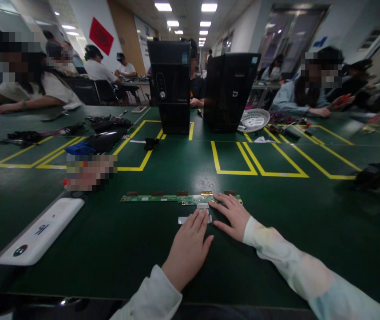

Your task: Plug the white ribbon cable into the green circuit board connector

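A long, narrow green circuit board (163,198) lies crosswise on the green table, with several brownish tabs along its far edge. Over a pale flat cable (183,220) at the board's near side rests my left hand (190,246), palm down, its fingers stretched forward and the thumb apart. The fingertips hide part of the cable, close to a white connector (203,206). My right hand (231,215) lies on the right part of the board with fingers spread, covering some of it. Neither hand grips anything that I can see.
A white power bank-like device (41,231) lies at the left. Behind it are a black pouch (106,140) and cables (26,136). Two black computer towers (173,89) stand ahead, beside a white basket (255,120). People sit around the table. Yellow tape (236,172) marks the surface.
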`<state>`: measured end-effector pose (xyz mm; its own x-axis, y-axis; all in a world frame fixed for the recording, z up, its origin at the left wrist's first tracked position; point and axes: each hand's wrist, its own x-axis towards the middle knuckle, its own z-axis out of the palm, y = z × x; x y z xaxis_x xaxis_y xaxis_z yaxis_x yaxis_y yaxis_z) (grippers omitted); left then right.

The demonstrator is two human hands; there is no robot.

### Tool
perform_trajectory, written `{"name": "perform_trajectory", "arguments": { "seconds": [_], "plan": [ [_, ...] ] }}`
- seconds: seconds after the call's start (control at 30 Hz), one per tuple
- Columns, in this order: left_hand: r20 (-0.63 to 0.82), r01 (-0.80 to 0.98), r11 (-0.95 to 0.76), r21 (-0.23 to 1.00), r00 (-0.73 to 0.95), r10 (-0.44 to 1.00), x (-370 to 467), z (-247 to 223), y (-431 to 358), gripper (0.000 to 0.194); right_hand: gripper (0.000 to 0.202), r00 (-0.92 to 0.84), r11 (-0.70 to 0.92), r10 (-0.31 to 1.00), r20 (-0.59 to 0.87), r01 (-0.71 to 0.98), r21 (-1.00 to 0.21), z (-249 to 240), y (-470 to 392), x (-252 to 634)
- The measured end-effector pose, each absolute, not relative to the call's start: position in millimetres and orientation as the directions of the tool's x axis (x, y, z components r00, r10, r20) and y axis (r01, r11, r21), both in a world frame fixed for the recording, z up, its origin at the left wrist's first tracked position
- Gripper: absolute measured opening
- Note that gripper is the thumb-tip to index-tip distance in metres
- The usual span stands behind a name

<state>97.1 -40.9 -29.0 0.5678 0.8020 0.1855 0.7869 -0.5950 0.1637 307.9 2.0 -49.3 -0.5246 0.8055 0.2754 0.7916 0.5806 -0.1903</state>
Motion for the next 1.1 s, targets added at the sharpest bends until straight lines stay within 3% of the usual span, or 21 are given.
{"name": "perform_trajectory", "arguments": {
  "seconds": [0.47,0.8,1.1],
  "plan": [
    [0.064,0.678,-0.704,0.209,0.709,0.702,81.4,-13.3,-19.3,0.049,0.058,-0.527,0.576,0.814,0.246,0.787,-0.22,-45.9,1.3,308.9],
    [0.095,0.714,-0.68,0.166,0.675,0.732,87.3,-15.5,-22.1,0.049,0.057,-0.52,0.571,0.817,0.247,0.789,-0.228,-46.9,0.9,309.0],
    [0.166,0.716,-0.666,0.208,0.646,0.746,92.5,-18.3,-22.8,0.046,0.054,-0.52,0.57,0.817,0.251,0.794,-0.212,-47.6,2.7,309.1]
  ]
}}
